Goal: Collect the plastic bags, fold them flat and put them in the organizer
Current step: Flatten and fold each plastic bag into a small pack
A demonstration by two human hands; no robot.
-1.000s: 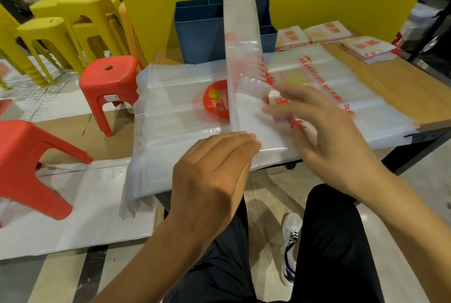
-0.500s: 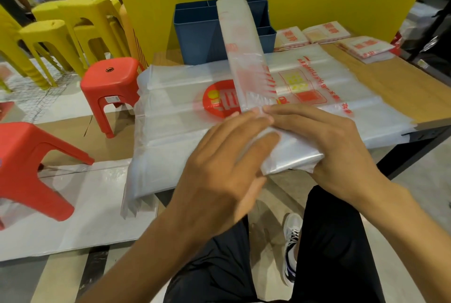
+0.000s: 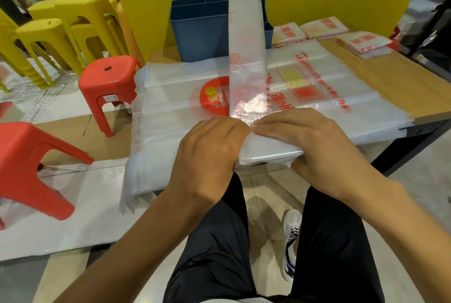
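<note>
A long folded strip of clear plastic bag [image 3: 246,58] with red print runs from the table's near edge up against the blue organizer [image 3: 197,34]. Its near end is rolled into a thick fold [image 3: 268,151]. My left hand [image 3: 207,153] grips the left side of that fold, fingers curled over it. From the right, my right hand [image 3: 314,146] holds the same fold, fingers on top and thumb below. Both hands meet at the fold's upper edge. Under the strip lies a stack of flat plastic bags [image 3: 170,107].
Several folded bag packets [image 3: 324,29] lie at the back right of the wooden table [image 3: 390,83]. Red stools [image 3: 109,78] and yellow stools [image 3: 61,24] stand to the left. A yellow sign is behind the organizer. My knees are below the table edge.
The near end of the strip has been folded over toward the organizer. Both hands moved together onto the fold and now grip it; the strip leans lower against the organizer.
</note>
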